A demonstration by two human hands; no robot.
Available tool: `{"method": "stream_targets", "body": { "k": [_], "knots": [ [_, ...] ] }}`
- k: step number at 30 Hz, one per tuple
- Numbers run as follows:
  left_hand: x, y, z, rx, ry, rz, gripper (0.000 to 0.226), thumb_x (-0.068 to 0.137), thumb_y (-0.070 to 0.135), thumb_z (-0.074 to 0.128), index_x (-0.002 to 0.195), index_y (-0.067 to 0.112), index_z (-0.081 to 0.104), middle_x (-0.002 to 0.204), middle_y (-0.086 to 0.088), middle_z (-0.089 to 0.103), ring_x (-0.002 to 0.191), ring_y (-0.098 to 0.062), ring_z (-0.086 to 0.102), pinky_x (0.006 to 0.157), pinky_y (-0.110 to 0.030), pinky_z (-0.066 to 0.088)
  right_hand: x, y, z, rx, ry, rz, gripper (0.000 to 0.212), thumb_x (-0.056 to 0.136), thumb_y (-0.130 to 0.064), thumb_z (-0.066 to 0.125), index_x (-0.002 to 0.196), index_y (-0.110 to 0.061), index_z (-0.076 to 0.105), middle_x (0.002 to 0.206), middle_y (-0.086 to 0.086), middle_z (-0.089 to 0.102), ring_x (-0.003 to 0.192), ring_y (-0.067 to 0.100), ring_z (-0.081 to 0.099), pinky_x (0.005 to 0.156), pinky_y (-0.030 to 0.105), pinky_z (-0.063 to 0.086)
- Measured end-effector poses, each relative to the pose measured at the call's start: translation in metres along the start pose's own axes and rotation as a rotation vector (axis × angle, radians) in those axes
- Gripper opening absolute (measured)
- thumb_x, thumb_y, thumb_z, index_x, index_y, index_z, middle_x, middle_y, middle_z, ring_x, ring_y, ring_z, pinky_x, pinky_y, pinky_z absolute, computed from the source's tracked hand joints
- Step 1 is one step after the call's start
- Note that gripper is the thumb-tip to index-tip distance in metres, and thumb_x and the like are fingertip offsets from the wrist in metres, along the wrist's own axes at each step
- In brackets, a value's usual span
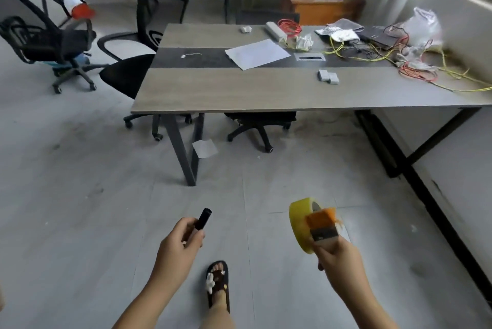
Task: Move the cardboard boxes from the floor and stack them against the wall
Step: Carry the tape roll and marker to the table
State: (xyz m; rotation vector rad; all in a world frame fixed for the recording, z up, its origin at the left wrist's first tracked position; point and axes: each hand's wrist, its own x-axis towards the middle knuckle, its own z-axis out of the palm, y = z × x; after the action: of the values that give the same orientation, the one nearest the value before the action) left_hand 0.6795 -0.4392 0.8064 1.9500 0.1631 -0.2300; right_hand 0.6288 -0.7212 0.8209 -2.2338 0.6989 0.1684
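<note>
My left hand (179,243) is closed around a short black marker (203,219) that points up and away. My right hand (336,253) grips an orange tape dispenser (320,222) carrying a yellow roll of tape (299,225). Both hands hover over the grey floor, in front of a long desk. A brown box-like unit (320,4), possibly cardboard, stands on the floor behind the desk near the far wall. No other box shows on the floor around me.
The long wood-and-black desk (266,92) holds paper sheets, coloured cables, small grey blocks and a plastic bag. Office chairs (64,44) stand at the left and under the desk. A sheet of paper (204,148) lies on the floor. My sandalled foot (218,283) is below.
</note>
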Motion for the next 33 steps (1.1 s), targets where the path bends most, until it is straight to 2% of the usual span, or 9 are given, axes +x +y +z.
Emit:
{"method": "stream_targets", "body": {
  "k": [7, 13, 15, 19, 22, 26, 28, 31, 33],
  "knots": [
    [0.176, 0.041, 0.006, 0.044, -0.046, 0.043, 0.036, 0.09, 0.009, 0.059, 0.084, 0.044, 0.054, 0.08, 0.0, 0.063, 0.074, -0.034, 0.06, 0.067, -0.036, 0.048, 0.141, -0.068, 0.001, 0.035, 0.046, 0.044, 0.043, 0.084, -0.013, 0.061, 0.044, -0.015, 0.045, 0.034, -0.007, 0.045, 0.036, 0.006, 0.041, 0.042, 0.019, 0.026],
    [0.319, 0.109, 0.011, 0.11, -0.102, 0.123, 0.028, 0.087, 0.016, 0.062, 0.085, 0.042, 0.053, 0.076, -0.012, 0.063, 0.071, -0.028, 0.058, 0.065, -0.029, 0.042, 0.256, -0.138, -0.01, 0.056, 0.082, 0.037, 0.039, 0.084, -0.015, 0.065, 0.048, -0.011, 0.049, 0.04, -0.005, 0.048, 0.044, 0.008, 0.046, 0.046, 0.024, 0.031],
    [0.357, 0.126, 0.022, 0.136, -0.132, 0.125, 0.028, 0.089, 0.01, 0.06, 0.084, 0.037, 0.053, 0.076, -0.014, 0.063, 0.073, -0.032, 0.058, 0.064, -0.028, 0.039, 0.291, -0.151, -0.016, 0.057, 0.102, 0.028, 0.034, 0.085, -0.016, 0.065, 0.053, -0.01, 0.052, 0.045, -0.004, 0.052, 0.044, 0.006, 0.048, 0.042, 0.017, 0.031],
    [0.425, 0.155, 0.056, 0.193, -0.158, 0.123, 0.023, 0.089, 0.011, 0.059, 0.079, 0.031, 0.053, 0.071, -0.002, 0.06, 0.073, -0.029, 0.058, 0.064, -0.029, 0.038, 0.367, -0.166, -0.032, 0.045, 0.116, 0.005, 0.031, 0.085, -0.021, 0.066, 0.059, -0.006, 0.055, 0.047, -0.002, 0.055, 0.049, 0.005, 0.055, 0.044, 0.016, 0.035],
    [0.479, 0.174, 0.091, 0.198, -0.149, 0.128, 0.019, 0.089, 0.012, 0.058, 0.08, 0.029, 0.053, 0.072, -0.003, 0.061, 0.068, -0.021, 0.054, 0.062, -0.028, 0.038, 0.439, -0.171, -0.046, 0.008, 0.113, -0.02, 0.034, 0.085, -0.022, 0.065, 0.056, -0.008, 0.055, 0.045, -0.003, 0.054, 0.048, 0.01, 0.051, 0.047, 0.025, 0.035],
    [0.545, 0.199, 0.142, 0.187, -0.065, 0.066, 0.017, 0.09, 0.014, 0.055, 0.08, 0.027, 0.052, 0.071, -0.001, 0.058, 0.061, -0.015, 0.048, 0.05, -0.015, 0.033, 0.542, -0.181, -0.07, -0.056, 0.048, -0.062, 0.028, 0.086, -0.021, 0.063, 0.06, -0.011, 0.062, 0.048, -0.004, 0.054, 0.049, 0.012, 0.051, 0.047, 0.025, 0.033],
    [0.573, 0.211, 0.166, 0.199, -0.045, 0.022, 0.015, 0.091, 0.015, 0.054, 0.081, 0.026, 0.052, 0.072, 0.001, 0.057, 0.059, -0.013, 0.046, 0.048, -0.014, 0.034, 0.588, -0.189, -0.081, -0.131, 0.034, -0.092, 0.03, 0.085, -0.02, 0.061, 0.057, -0.013, 0.056, 0.051, -0.005, 0.051, 0.052, 0.018, 0.05, 0.047, 0.025, 0.032],
    [0.613, 0.223, 0.199, 0.252, -0.018, -0.045, 0.009, 0.092, 0.018, 0.053, 0.084, 0.023, 0.052, 0.073, 0.005, 0.055, 0.058, -0.01, 0.046, 0.045, -0.016, 0.032, 0.648, -0.205, -0.091, -0.294, 0.016, -0.195, 0.028, 0.086, -0.016, 0.054, 0.061, -0.017, 0.041, 0.065, -0.001, 0.046, 0.061, 0.026, 0.043, 0.05, 0.028, 0.028],
    [0.637, 0.227, 0.215, 0.31, 0.01, -0.107, 0.007, 0.093, 0.02, 0.052, 0.086, 0.022, 0.051, 0.076, 0.006, 0.057, 0.06, -0.01, 0.049, 0.048, -0.023, 0.034, 0.68, -0.216, -0.094, -0.379, 0.003, -0.228, 0.015, 0.089, -0.017, 0.049, 0.074, -0.016, 0.048, 0.08, 0.002, 0.049, 0.07, 0.028, 0.045, 0.054, 0.031, 0.029]
  ]
}}
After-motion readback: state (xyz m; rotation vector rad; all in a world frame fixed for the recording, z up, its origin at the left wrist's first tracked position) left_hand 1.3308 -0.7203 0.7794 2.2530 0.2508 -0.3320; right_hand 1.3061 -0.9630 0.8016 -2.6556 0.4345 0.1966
